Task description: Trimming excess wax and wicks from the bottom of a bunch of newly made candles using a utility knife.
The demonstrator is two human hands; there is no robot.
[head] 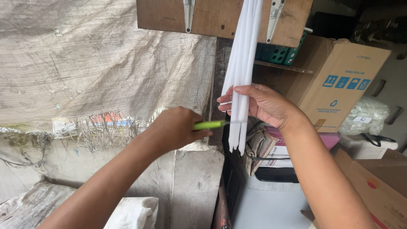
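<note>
Head view: right hand fingers pinch hanging white strips; left hand grips green-handled cutter, touching strips below those fingers.

white strips, lime-green tool handle, brown cardboard box.

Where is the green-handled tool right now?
In the head view, centre frame: the green-handled tool is in the left hand, pointing at the white strips the right hand steadies.

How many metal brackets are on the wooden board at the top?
2. One metal bracket is left of the hanging white strips; the other bracket is right of them. The strips may hide more, and the board runs past the frame.
</note>
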